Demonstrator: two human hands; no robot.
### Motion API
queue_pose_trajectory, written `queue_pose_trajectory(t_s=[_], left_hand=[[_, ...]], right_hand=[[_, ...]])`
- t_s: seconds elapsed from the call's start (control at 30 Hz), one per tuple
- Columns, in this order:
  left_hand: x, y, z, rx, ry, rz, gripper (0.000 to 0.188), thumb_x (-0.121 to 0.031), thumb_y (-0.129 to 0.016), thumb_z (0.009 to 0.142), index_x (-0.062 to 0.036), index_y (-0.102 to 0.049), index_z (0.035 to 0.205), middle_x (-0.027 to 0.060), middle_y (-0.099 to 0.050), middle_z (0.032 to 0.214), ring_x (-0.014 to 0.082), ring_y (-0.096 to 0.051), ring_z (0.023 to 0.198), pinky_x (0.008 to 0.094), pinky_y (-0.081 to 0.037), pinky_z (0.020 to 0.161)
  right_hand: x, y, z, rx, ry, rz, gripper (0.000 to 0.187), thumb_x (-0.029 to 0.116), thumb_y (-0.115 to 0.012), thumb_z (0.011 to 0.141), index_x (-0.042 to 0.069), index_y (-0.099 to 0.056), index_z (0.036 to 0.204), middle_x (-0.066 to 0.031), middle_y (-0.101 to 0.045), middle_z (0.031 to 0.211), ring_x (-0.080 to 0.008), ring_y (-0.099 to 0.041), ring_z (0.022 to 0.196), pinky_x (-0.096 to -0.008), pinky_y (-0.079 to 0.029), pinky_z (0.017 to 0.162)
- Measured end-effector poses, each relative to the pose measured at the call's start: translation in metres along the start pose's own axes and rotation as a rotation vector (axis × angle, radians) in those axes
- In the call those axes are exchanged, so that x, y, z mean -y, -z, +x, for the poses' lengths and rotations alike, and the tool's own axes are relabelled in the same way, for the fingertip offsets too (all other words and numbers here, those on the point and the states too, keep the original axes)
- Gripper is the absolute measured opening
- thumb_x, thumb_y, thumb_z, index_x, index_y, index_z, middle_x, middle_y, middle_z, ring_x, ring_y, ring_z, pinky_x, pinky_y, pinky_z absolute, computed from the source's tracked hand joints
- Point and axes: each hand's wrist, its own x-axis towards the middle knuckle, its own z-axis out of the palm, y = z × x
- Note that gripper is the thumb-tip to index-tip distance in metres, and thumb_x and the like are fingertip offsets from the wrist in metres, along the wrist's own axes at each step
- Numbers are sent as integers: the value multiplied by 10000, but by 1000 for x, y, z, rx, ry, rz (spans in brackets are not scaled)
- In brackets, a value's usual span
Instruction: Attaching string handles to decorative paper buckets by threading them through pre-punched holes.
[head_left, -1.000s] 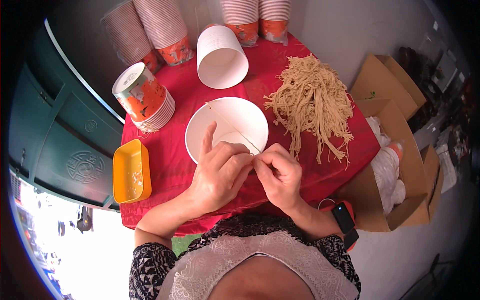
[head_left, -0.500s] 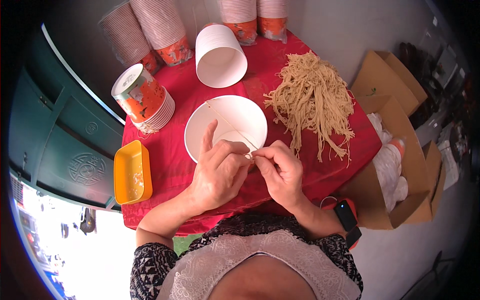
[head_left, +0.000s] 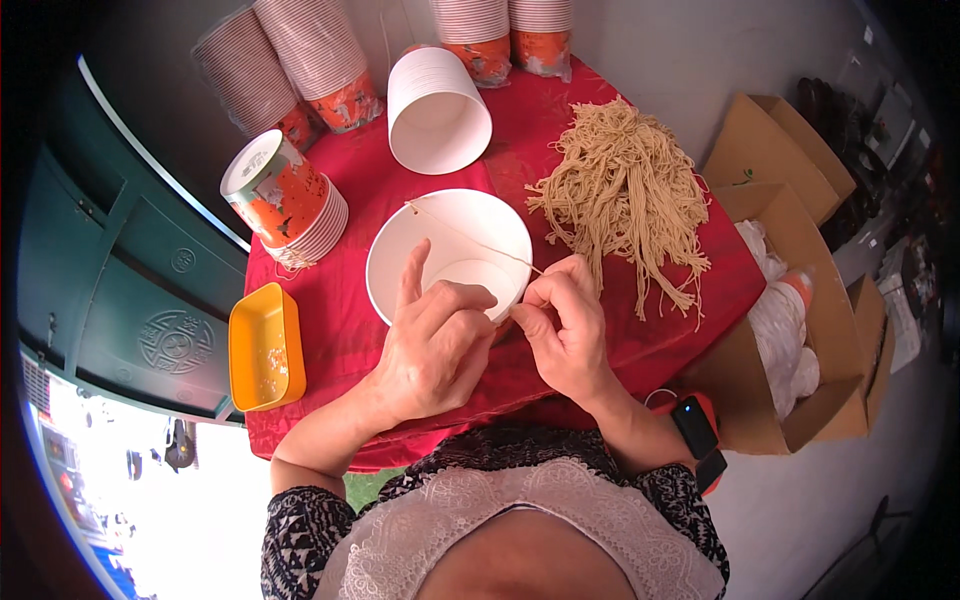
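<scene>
A white paper bucket (head_left: 388, 232) stands mouth up in front of me. A thin beige string (head_left: 470, 236) runs from its far left rim across the mouth to my right hand (head_left: 568, 325). That hand is closed, thumb and fingers pinching the string just past the bucket's right rim. My left hand (head_left: 432, 345) is at the bucket's near side, one finger raised and the others curled into a pinch. What sits between those fingertips is too small to make out. To the right lies a large heap of beige strings (head_left: 625, 190).
Behind is another white bucket (head_left: 440, 130) on its side. Orange-printed buckets (head_left: 285, 200) are stacked upside down at left, above a yellow tray (head_left: 238, 350). Wrapped bucket stacks (head_left: 310, 60) line the back of the red-clothed table (head_left: 350, 400). Cardboard boxes (head_left: 830, 330) stand at right.
My right hand has moved slightly apart from my left, and the string's near end has shifted right with it. My left hand has barely moved.
</scene>
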Motion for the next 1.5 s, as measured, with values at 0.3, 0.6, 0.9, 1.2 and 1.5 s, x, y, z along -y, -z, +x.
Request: queue_pose_trajectory(t_s=[0.3,0.6,0.9,1.2,1.5], left_hand=[[-1,5,0,39,-26,8,194,76,-688,697,-25,-551,790,133,-615,1024,260,-635,938,700,-97,1157],[4,10,-2,91,-62,-15,192,65,-710,684,-24,-564,772,107,-594,977,249,-625,959,701,-81,1158],[2,5,-3,27,25,1,395,-45,-830,670,-67,-569,966,71,-599,901,238,-640,877,700,-149,1145],[0,4,-2,38,-28,80,308,-35,-807,694,-65,-589,909,39,-606,859,201,-648,815,718,-199,1129],[0,-2,-2,31,-41,137,298,-8,-786,683,-57,-595,907,43,-599,828,201,-646,784,701,-204,1140]], right_hand=[[-4,-3,1,-21,53,-95,150,-11,-635,878,1,-486,880,-125,-429,887,-259,-460,789,-361,-419,682],[-7,-6,-2,-61,52,-144,150,-15,-643,868,0,-494,875,-128,-433,880,-262,-469,778,-362,-419,676],[-4,2,-4,-33,-3,-70,150,22,-667,883,5,-520,859,-103,-452,871,-233,-468,754,-341,-409,649],[-1,4,-3,-29,-3,-39,134,17,-660,890,11,-530,861,-87,-455,865,-198,-458,725,-322,-398,622],[-1,4,-2,-25,12,-10,131,3,-656,890,10,-531,850,-76,-456,863,-167,-442,697,-293,-383,582]])
